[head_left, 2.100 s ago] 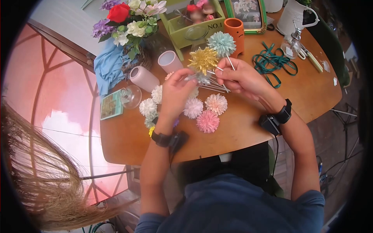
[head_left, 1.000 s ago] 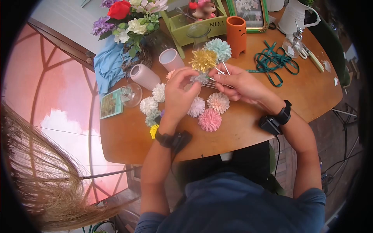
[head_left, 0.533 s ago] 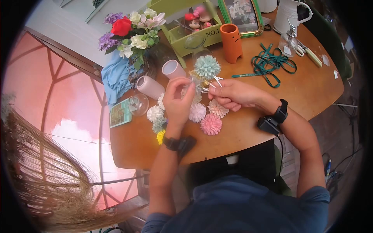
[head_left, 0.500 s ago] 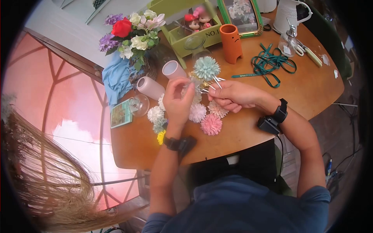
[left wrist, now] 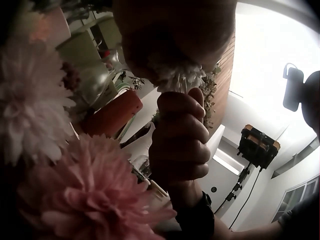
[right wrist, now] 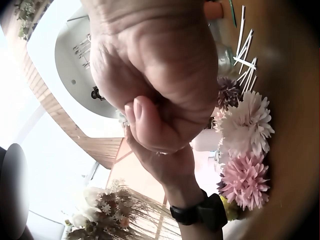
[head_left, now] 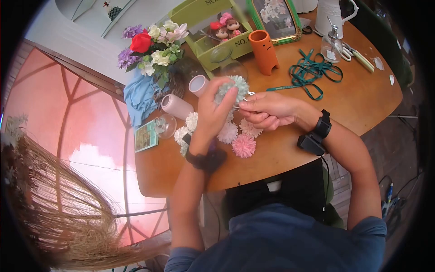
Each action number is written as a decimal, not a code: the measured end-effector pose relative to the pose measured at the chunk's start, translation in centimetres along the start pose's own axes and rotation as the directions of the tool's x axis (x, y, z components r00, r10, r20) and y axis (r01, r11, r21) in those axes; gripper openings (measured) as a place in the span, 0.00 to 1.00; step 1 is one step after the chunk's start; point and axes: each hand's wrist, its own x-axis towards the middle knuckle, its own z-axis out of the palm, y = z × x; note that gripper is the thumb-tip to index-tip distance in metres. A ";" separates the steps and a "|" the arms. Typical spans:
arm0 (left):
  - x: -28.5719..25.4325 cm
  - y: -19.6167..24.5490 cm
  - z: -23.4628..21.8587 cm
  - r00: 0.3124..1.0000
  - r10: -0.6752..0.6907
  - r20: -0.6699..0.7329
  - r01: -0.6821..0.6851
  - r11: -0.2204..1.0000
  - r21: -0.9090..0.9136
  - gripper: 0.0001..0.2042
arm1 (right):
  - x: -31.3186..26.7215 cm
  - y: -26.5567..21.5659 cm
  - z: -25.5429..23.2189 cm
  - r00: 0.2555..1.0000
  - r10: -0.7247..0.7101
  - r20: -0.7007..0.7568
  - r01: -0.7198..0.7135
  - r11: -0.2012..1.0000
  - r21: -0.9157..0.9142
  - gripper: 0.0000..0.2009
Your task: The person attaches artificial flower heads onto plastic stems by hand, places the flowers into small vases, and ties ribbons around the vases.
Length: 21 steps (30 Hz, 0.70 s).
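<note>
My left hand [head_left: 215,106] cups the heads of a small bunch of artificial flowers, thumb and fingers curled around them. A pale blue flower [head_left: 237,88] shows between the fingers; the other heads are mostly hidden. Close beside it, my right hand [head_left: 272,111] grips the white stems [head_left: 249,94] just under the heads. In the left wrist view the right fist [left wrist: 180,137] stands directly below a pale flower head [left wrist: 180,79]. On the table, below the hands, lie a pink flower [head_left: 244,145], a lilac-white flower [head_left: 227,132] and a peach flower [head_left: 250,128].
Several loose white stems [right wrist: 245,55] lie on the table. Two pale pink vases [head_left: 176,107], a glass vase [head_left: 233,68], an orange pot [head_left: 263,52] and a green crate [head_left: 210,38] stand behind. Green ribbon [head_left: 312,72], a glass bottle [head_left: 332,47] and scissors [head_left: 348,52] are at right.
The left hand has moved up and right onto the flower heads. The pale blue flower has come down left into it; the gold flower has gone from sight. The head view has tilted.
</note>
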 end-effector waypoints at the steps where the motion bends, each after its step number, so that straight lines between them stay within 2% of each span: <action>1: 0.7 0.1 -0.1 0.999 0.027 -0.017 -0.025 0.997 0.070 0.12 | -0.1 0.0 -0.2 1.000 -0.019 0.023 0.018 0.999 0.050 0.14; 2: 1.6 0.3 -0.2 0.998 0.055 -0.033 -0.050 0.989 0.140 0.12 | -0.3 -0.4 0.1 1.000 -0.020 0.022 0.019 0.999 0.048 0.14; 4: 4.6 1.0 -1.4 0.992 0.104 -0.066 -0.098 0.990 0.098 0.13 | -1.0 -1.3 0.8 0.994 -0.076 -0.081 0.074 0.997 -0.028 0.11; 5: 6.0 2.4 -1.8 0.997 0.048 -0.064 -0.044 0.997 0.058 0.11 | -1.2 -1.4 0.8 0.993 -0.079 -0.085 0.077 0.997 -0.030 0.11; 6: 7.7 2.0 -2.3 0.987 0.130 -0.091 -0.118 0.985 0.122 0.12 | -1.3 -1.4 0.8 0.992 -0.068 -0.106 0.061 0.996 -0.070 0.10; 7: 9.4 2.2 -2.7 0.983 0.177 -0.055 -0.164 0.968 0.189 0.14 | -1.3 -1.5 0.8 0.990 -0.059 -0.128 0.045 0.993 -0.110 0.10; 9: 12.8 2.2 -2.5 0.974 0.225 -0.016 -0.214 0.944 0.252 0.15 | -0.8 -0.9 0.1 0.994 -0.030 -0.105 0.019 0.995 -0.103 0.10; 11: 16.2 1.7 -1.7 0.901 0.433 0.028 -0.402 0.808 0.430 0.19 | 0.0 -0.5 -1.5 1.000 0.005 -0.018 -0.007 0.996 -0.094 0.11; 12: 17.0 1.4 -1.2 0.901 0.433 0.025 -0.402 0.811 0.425 0.19 | 0.3 -0.1 -2.2 1.000 0.009 -0.023 -0.011 0.996 -0.094 0.11; 14: 18.6 1.4 0.1 0.908 0.400 0.124 -0.414 0.815 0.406 0.21 | 0.6 -0.3 -2.6 0.994 -0.064 -0.086 0.070 0.996 0.063 0.11; 15: 19.0 1.2 0.3 0.907 0.402 0.125 -0.417 0.815 0.402 0.21 | 0.4 -0.4 -2.8 0.994 -0.066 -0.091 0.072 0.995 0.062 0.11; 17: 19.3 1.1 0.6 0.962 0.265 0.060 -0.269 0.904 0.333 0.21 | -0.1 -0.9 -2.5 0.948 -0.173 -0.267 0.201 0.976 0.084 0.12; 18: 19.0 0.9 0.5 0.962 0.265 0.063 -0.270 0.904 0.331 0.21 | -0.4 -1.2 -2.5 0.947 -0.174 -0.269 0.203 0.975 0.086 0.12; 20: 17.2 1.9 0.1 0.993 0.078 0.085 -0.089 0.986 0.140 0.20 | -0.9 -2.1 -2.8 0.897 -0.299 -0.326 0.327 0.945 0.034 0.13; 21: 16.6 1.4 -0.1 0.993 0.076 0.086 -0.088 0.986 0.143 0.20 | -1.2 -2.5 -2.9 0.888 -0.348 -0.300 0.356 0.934 -0.031 0.13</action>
